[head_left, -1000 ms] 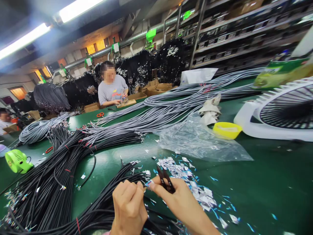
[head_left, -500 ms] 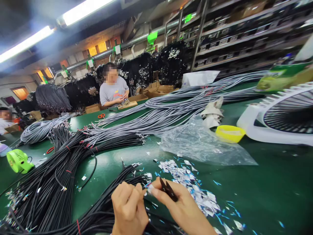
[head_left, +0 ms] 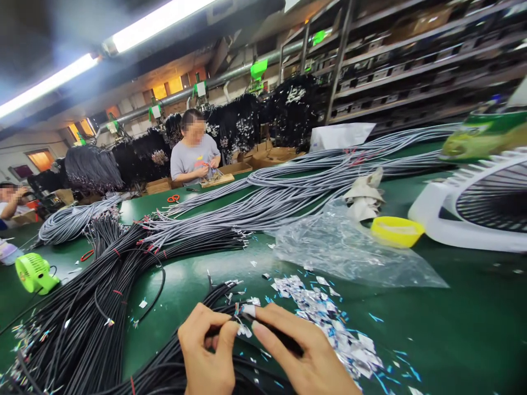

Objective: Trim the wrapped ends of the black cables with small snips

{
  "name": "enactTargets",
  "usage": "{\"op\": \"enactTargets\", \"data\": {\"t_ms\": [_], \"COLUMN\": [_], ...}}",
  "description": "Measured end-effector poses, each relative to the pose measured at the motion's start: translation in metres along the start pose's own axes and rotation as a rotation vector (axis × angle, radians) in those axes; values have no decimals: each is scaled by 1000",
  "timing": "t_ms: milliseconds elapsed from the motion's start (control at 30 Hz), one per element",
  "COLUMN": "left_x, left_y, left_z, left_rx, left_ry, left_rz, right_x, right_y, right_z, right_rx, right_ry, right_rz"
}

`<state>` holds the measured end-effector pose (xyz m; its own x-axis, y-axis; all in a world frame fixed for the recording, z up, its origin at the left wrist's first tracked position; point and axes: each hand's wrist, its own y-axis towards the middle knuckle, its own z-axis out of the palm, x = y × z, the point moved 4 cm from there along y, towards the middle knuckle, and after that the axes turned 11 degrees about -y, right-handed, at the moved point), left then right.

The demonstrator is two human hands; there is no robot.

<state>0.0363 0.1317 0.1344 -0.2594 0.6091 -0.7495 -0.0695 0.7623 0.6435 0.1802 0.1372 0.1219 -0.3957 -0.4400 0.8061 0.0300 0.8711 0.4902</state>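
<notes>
Near the bottom middle, my left hand [head_left: 209, 348] pinches the end of a black cable between thumb and forefinger. Small coloured wires [head_left: 237, 310] stick out at the fingertips. Close beside it on the right is my right hand [head_left: 302, 348], a white wrap [head_left: 249, 310] on its forefinger. Dark snips [head_left: 290, 341] lie inside that hand, mostly hidden by the fingers. Below and behind both hands runs a bundle of black cables [head_left: 164, 359]. White foil scraps and blue bits [head_left: 325, 315] are heaped just beyond my right hand.
Black cables [head_left: 94, 296] and grey cables [head_left: 263, 203] cover much of the green table [head_left: 461, 329]. A clear plastic bag [head_left: 349, 247], yellow dish [head_left: 397, 231] and white fan [head_left: 436, 214] are at right. A small green fan [head_left: 36, 273] stands left. One person [head_left: 193, 151] works opposite.
My right hand has turned, so the snips' tips no longer point up above it. Both thumbs have shifted at the cable end, and the coloured wires show more clearly.
</notes>
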Motion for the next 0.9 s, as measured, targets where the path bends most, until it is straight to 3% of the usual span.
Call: {"op": "enactTargets", "data": {"t_ms": [233,400,700,900], "left_x": [0,0,-7,-9], "left_y": [-2,0,1,-2], "left_z": [1,1,3,5], "left_rx": [-1,79,102,35], "left_ry": [-32,17,104,142], "left_rz": [-56,17,157,217], "right_x": [3,3,2,-4], "right_y": [2,3,7,5], "right_z": [-1,-2,-6,-5], "right_rx": [-5,4,43,80], "right_ry": [49,11,-101,-123], "right_rz": [6,-3,-85,-79]}}
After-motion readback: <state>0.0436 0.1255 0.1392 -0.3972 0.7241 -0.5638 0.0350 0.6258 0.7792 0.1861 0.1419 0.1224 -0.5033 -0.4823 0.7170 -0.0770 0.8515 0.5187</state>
